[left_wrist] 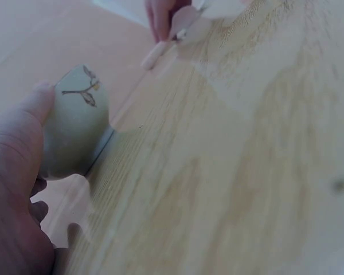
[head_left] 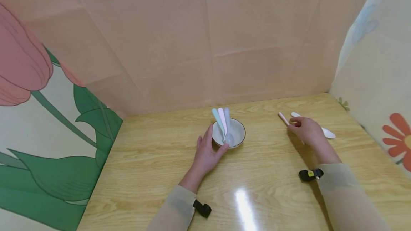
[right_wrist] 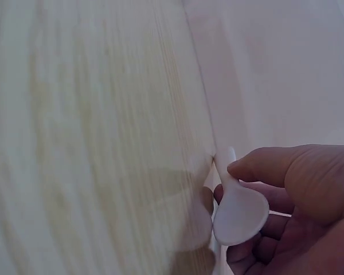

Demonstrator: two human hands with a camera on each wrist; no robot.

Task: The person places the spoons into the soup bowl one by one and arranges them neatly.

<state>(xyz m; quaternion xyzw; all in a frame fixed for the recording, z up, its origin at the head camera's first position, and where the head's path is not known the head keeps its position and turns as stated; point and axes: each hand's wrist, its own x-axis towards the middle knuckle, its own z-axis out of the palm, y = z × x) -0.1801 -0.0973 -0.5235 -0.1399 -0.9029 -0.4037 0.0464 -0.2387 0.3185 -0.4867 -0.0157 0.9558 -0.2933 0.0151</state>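
Note:
A small white bowl (head_left: 237, 131) with a dark rim stands on the table; the left wrist view shows a leaf sprig painted on its outside. Three spoons lean in it: a mint one (head_left: 218, 118), a pink one (head_left: 223, 119) and a grey-lilac one (head_left: 227, 117). My left hand (head_left: 205, 154) holds the bowl's near left side, thumb and fingers spread around it. To the right, my right hand (head_left: 307, 130) pinches a pale pink spoon (right_wrist: 241, 215) at its neck between thumb and fingers. Partly hidden beneath that hand lies a white spoon (head_left: 329, 133).
The wood-grain table (head_left: 154, 163) meets a plain peach backdrop (head_left: 167, 63) at the back. A tulip-printed sheet (head_left: 57, 124) borders the left side, a flower-printed one (head_left: 369, 92) the right. Light glares on the near tabletop.

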